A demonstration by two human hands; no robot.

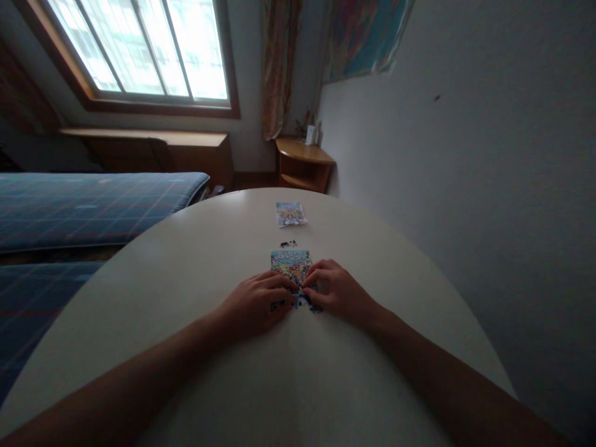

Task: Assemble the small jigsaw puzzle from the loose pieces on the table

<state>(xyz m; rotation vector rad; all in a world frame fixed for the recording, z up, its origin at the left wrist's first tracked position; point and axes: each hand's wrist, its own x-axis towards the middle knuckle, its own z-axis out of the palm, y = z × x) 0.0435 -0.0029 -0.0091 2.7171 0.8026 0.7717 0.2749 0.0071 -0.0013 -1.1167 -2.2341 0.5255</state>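
Note:
A colourful, partly assembled jigsaw puzzle (291, 259) lies on the white round table, its lower edge uneven. My left hand (261, 300) rests over its lower left part, fingers stretched out and the thumb a little apart from the index finger. From the right, my right hand (336, 290) reaches to the puzzle's lower middle. Its thumb and index fingertip come together on a small dark puzzle piece (300, 285). Just beyond the puzzle's top edge lie several loose puzzle pieces (288, 244). Fingers cover part of the puzzle.
Farther back on the table (209, 242) lies a printed picture sheet (289, 214) with similar colours. To the left stands a bed with a blue plaid mattress (102, 205). A corner shelf (305, 152) is behind the table, and a wall (456, 186) runs along the right.

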